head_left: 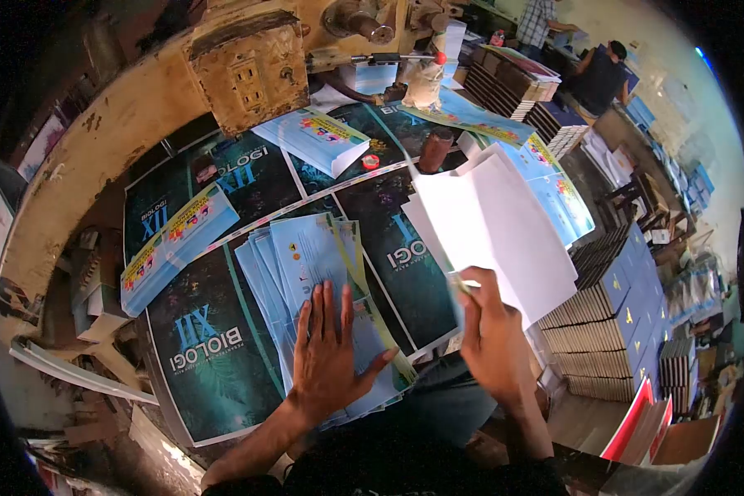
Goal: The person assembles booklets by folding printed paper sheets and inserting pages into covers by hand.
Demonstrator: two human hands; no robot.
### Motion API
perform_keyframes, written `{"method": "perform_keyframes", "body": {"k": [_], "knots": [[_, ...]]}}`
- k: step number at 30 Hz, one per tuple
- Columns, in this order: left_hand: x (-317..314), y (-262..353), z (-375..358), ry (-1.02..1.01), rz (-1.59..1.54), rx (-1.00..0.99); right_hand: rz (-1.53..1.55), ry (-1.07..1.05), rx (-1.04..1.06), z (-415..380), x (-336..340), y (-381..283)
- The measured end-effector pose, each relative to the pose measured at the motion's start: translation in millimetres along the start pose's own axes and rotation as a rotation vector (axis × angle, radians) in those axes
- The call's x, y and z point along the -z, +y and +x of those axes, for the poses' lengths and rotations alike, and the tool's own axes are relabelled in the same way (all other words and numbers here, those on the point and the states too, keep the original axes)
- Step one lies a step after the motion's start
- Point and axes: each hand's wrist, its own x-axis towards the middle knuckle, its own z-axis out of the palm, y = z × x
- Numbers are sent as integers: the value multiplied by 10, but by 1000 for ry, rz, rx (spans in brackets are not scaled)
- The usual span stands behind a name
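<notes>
My left hand [326, 355] lies flat with its fingers spread on a fanned pile of light blue printed sheets [298, 248], slightly out of line with one another. My right hand [496, 339] is closed in a pinch at the lower left edge of a stack of white paper [504, 231]. A small pale thing shows between its thumb and finger, blurred, so I cannot make out what it is. Beneath the sheets, large dark printed posters reading BIOLOGI [211, 347] cover the table.
A blue booklet stack [314, 136] and another blue stack [182, 240] lie on the posters. A worn machine [248, 70] stands behind, near a red cap [370, 161] and a brown cylinder [436, 151]. Book piles [603, 306] rise at right. Two people work at the back.
</notes>
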Motion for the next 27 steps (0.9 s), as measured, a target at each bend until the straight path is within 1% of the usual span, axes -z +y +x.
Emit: {"method": "perform_keyframes", "body": {"k": [1,2,3,4,6,7,8,9,10,11,12,14,15,17,18,20,21,22,23,24,25,26,27], "knots": [[121,8,41,-13,-114,-8,124,-32,0,5,-20,-119],[195,7,90,-14,-109,-12,247,-63,2,32,-57,-201],[252,8,132,125,-306,-2,463,-122,-102,62,-111,-235],[318,19,160,265,-504,8,509,-157,-30,88,-280,-50],[394,55,177,267,-493,16,534,-209,-39,109,-630,108],[339,35,145,136,-187,-8,533,-340,-164,101,-749,198],[255,3,100,3,117,-30,532,-338,-162,99,-808,284],[54,-82,43,-59,204,-23,305,-184,-13,97,-837,371],[32,-94,45,-60,201,-20,75,-34,133,92,-817,436],[13,-95,39,-25,122,-2,-23,14,97,126,-644,478],[-6,-93,29,8,41,13,-189,48,79,156,-463,521],[-40,-92,24,18,21,29,-484,141,47,154,-301,806],[-49,-90,23,41,16,21,-494,143,56,157,-213,954],[-68,-90,17,55,36,4,-353,-102,-46,137,-92,1059],[-93,-98,6,54,31,12,-357,-110,-43,124,-42,1065],[-122,-153,24,-21,121,-127,-355,-30,-163,132,132,641],[-84,-154,46,-17,130,-125,-347,68,-31,97,144,486],[-18,-133,58,-62,42,-87,-339,70,-26,83,133,337],[59,-110,74,-106,-46,-48,-115,62,-14,70,109,196],[177,-81,113,-105,-37,-48,107,55,-2,62,56,105],[319,-42,176,30,-258,-13,295,87,130,91,-126,203],[406,-2,227,164,-483,23,417,-40,-12,94,-194,155],[430,32,265,281,-413,-6,384,-130,-59,110,-359,178]]}}
